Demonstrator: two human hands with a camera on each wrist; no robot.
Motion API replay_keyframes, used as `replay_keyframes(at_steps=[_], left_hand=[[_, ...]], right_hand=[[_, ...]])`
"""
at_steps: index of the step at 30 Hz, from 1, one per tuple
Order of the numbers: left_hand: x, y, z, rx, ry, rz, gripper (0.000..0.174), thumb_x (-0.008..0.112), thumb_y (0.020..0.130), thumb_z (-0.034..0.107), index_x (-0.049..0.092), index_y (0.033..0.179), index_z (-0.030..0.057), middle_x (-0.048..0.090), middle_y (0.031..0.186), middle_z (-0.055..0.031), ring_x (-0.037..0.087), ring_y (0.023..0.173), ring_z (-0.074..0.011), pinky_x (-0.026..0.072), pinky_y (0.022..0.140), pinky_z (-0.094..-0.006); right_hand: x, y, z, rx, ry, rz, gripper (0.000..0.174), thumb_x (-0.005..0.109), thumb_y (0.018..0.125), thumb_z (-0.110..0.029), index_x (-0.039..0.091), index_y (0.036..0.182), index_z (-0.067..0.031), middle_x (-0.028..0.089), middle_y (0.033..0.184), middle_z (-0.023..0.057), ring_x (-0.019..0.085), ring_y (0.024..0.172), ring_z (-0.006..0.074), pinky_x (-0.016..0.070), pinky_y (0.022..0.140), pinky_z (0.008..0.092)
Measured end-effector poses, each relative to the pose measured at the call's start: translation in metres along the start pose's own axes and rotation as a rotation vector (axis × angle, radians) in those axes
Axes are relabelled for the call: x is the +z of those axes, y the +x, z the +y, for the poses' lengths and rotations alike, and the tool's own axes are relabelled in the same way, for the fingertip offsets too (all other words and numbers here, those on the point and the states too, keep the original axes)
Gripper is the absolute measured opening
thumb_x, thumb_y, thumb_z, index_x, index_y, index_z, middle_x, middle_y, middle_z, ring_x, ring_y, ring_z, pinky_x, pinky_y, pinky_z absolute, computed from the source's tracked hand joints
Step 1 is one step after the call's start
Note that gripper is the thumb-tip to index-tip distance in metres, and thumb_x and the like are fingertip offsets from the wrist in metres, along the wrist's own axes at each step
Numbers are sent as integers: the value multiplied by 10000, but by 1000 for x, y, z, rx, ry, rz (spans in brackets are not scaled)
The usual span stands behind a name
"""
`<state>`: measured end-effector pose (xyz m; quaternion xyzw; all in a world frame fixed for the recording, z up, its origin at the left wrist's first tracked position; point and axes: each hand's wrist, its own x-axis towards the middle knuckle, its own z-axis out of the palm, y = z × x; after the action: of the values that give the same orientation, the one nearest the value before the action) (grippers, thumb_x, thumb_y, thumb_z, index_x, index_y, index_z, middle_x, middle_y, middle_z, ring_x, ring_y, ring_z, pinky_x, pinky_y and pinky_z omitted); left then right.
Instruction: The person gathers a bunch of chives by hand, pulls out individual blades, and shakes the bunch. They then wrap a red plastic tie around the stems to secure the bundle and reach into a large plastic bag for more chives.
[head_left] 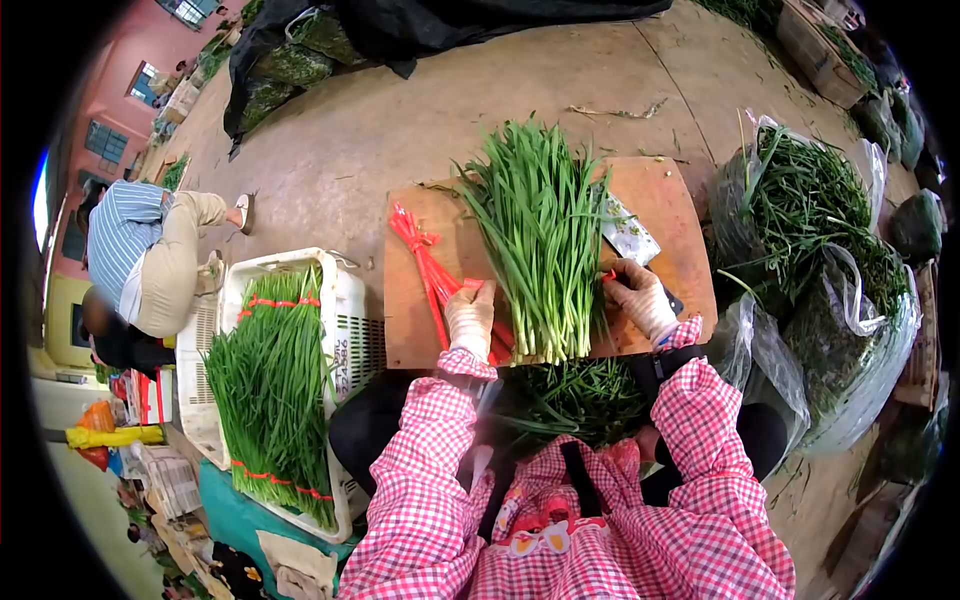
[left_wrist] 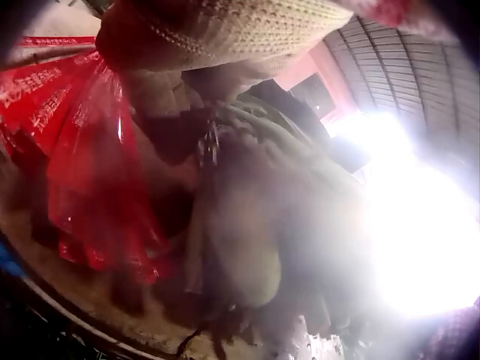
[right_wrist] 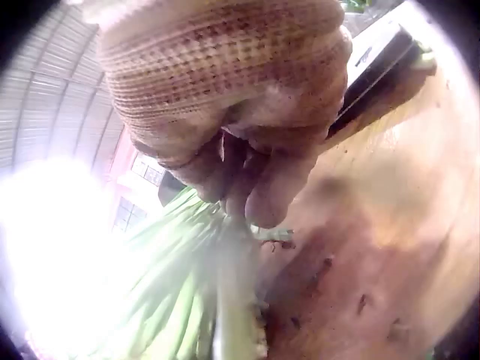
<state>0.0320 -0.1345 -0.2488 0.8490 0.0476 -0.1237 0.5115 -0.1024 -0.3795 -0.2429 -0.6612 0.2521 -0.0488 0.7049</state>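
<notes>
Greens front and centre: a thick bundle of long green leaves with pale stem ends (head_left: 540,235) lies on the brown wooden chopping board (head_left: 670,215). Its tips fan away from the person and its cut ends sit at the near edge.

The left hand (head_left: 470,318), in a knitted beige glove, is pressed to the bundle's left flank near the stem ends. Its fingers are bent, and a scrap of red shows at the fingertips. Whether it truly pinches that scrap, I cannot tell. Just beside it lies a sheaf of thin red plastic tie strips (head_left: 425,265), running slantwise across the board.

Over on the other flank, the right hand (head_left: 640,298), gloved alike, has its fingers curled in and nipping the bundle's outer stalks. The right wrist view confirms it, fingertips (right_wrist: 262,202) closed down onto the pale stems.

Behind that hand a broad steel cleaver (head_left: 628,235) lies flat on the board, partly under the leaves.

To the left, a white slotted plastic crate (head_left: 350,300) holds more leaves, tied in red. To the right stand clear plastic bags (head_left: 830,260) stuffed with dark green trimmings. Far left, a person in a striped shirt (head_left: 130,250) crouches.
</notes>
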Motion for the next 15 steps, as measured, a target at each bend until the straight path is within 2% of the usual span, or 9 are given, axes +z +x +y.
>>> replay_keyframes(at_steps=[1,2,4,6,10,12,13,14,15], left_hand=[[-1,-1,1,9,-10,-1,282,677,866,250,694,812,-26,556,646,44,430,580,-81,373,548,-298],[-1,-2,1,10,-43,-13,261,674,868,234,698,830,-24,562,652,45,435,578,-79,376,548,-291],[-1,-3,-5,10,-110,-38,223,670,872,200,706,866,-19,573,663,48,447,575,-75,384,547,-277],[-1,-6,-11,22,-144,-20,257,667,870,229,707,869,-25,616,671,9,506,621,-84,437,616,-285],[0,-14,-21,13,-203,12,260,669,862,244,714,907,-8,672,700,-46,592,667,-116,484,678,-289],[-2,-15,-12,110,-50,-41,257,668,859,262,718,917,17,688,737,-95,630,688,-175,492,692,-313],[-5,-19,4,156,27,-68,256,667,857,271,719,921,30,696,756,-120,649,699,-204,497,700,-324],[-9,-22,21,258,223,-99,275,644,860,318,717,915,59,683,838,-186,664,788,-322,505,739,-384],[-9,-21,32,337,287,-93,257,639,858,303,716,892,61,678,806,-180,663,761,-317,503,716,-384]], right_hand=[[-2,-3,-3,-14,-51,-37,256,618,917,-28,601,1172,-13,580,830,0,532,692,86,465,633,239],[-4,-5,-6,32,-11,-52,222,612,911,-11,612,1133,-5,598,834,-3,533,733,86,477,663,250],[-8,-7,-10,63,39,-94,202,624,905,-6,615,1106,-5,597,828,-3,534,715,88,480,655,253],[-12,-4,-11,61,71,-154,162,638,896,2,620,1057,0,609,810,2,546,688,89,483,630,257],[-14,-7,-30,50,-175,-225,134,637,900,-31,625,1031,-9,638,808,12,577,698,96,483,619,262],[-6,-8,-53,16,-331,-275,137,644,900,-66,633,1026,-13,653,802,26,591,701,101,486,623,268],[-2,1,-54,-87,-501,-340,187,662,889,-119,649,1050,-26,660,793,49,602,702,110,493,643,277],[0,4,-55,-75,-530,-363,205,669,884,-136,655,1061,-35,666,792,69,609,703,124,496,654,289],[12,2,-74,-66,-559,-386,223,676,879,-154,660,1072,-44,672,791,88,615,705,138,499,665,301]])
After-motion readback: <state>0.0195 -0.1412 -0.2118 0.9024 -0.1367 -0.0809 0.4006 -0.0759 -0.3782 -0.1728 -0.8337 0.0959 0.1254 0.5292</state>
